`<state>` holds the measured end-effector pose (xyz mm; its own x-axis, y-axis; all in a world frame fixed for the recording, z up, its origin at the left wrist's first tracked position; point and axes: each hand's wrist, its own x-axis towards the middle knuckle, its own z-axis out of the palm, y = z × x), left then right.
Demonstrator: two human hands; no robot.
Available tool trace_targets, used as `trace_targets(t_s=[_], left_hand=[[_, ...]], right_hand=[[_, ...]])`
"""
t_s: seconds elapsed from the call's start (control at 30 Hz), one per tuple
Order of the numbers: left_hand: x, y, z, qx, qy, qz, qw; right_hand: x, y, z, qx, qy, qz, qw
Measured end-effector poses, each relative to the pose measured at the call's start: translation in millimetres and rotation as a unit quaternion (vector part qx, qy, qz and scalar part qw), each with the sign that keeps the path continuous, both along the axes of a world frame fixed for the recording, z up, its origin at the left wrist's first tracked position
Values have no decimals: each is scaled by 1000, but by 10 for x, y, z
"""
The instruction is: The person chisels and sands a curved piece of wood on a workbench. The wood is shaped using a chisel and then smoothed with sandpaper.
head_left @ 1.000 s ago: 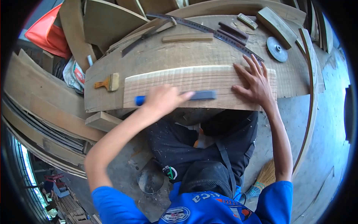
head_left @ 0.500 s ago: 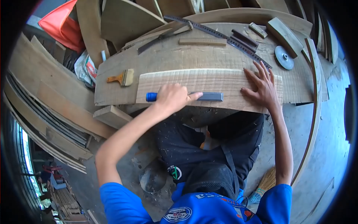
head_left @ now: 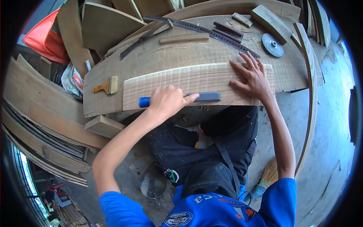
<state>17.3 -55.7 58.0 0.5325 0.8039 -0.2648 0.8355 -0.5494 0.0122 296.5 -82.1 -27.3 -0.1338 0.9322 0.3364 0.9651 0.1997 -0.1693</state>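
My left hand [head_left: 168, 101] is wrapped around a chisel [head_left: 209, 97] with a blue handle and a wide flat steel blade. The chisel lies nearly level over the front part of a curved-edged wooden board [head_left: 162, 81], its blade pointing right and the thumb stretched along it. On the right end of that board rests my right hand [head_left: 252, 78], palm down, fingers spread, holding nothing. Just beyond its fingertips is the end of a dark steel ruler [head_left: 223, 38]. A large wooden slab [head_left: 102, 72] lies under the board.
A paintbrush [head_left: 109, 85] lies left of the board. Farther back are a hand saw [head_left: 140, 42], a wood strip [head_left: 184, 38], a metal disc [head_left: 272, 45] and a wooden block [head_left: 270, 23]. Stacked planks [head_left: 56, 113] stand left; a long strip [head_left: 312, 90] leans right.
The view has shifted, so the bench appears farther left and higher. Against the board, my left hand and the chisel have slid slightly right. My right hand stays in place on the board.
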Motion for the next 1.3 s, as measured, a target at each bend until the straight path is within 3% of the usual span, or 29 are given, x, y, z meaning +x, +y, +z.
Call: trace_targets(t_s=[0.2,0.37,0.47,0.5,0.77,0.87,0.93,1.0,1.03,1.07,1.1,1.13,1.17,1.2,1.27,1.3], left_hand=[[-377,-15,-40,46,69,-5,997],[-65,-46,-91,27,-2,11,1000],[-244,-116,31,-37,42,49,997],[-361,-123,22,16,53,22,998],[-294,-136,0,20,29,51,998],[-409,-272,-120,-41,-30,79,996],[-504,-430,-231,-209,-153,178,949],[-437,-692,-230,-368,-321,263,832],[-365,-828,-212,-424,-399,284,762],[-245,-928,-203,-451,-467,280,707],[-112,-1023,-211,-461,-527,272,660],[36,-1107,-298,-440,-567,270,642],[212,-1167,-335,-414,-603,255,633],[332,-1213,-437,-358,-611,224,670],[557,-1294,-613,-222,-594,179,752],[599,-1275,-671,-226,-587,137,765]], right_hand=[[-30,7,-38,1,-4,-16,1000],[0,20,-38,3,-13,-12,1000],[-9,31,-14,-16,-11,-17,1000],[-9,21,-25,-15,-12,-21,1000],[-21,8,-55,-6,-19,-24,1000],[-3,44,-25,28,-8,-19,999],[57,23,6,47,65,12,997],[31,-167,130,132,221,-8,966],[-90,-403,246,130,314,-39,940],[-228,-625,260,108,370,1,923],[-420,-908,337,7,406,43,913],[-625,-1160,359,-143,495,120,848],[-867,-1379,294,-203,560,185,782],[-1083,-1548,316,-170,555,179,794],[-1100,-1603,248,-212,647,34,732],[-1021,-1633,296,-253,678,-18,690]])
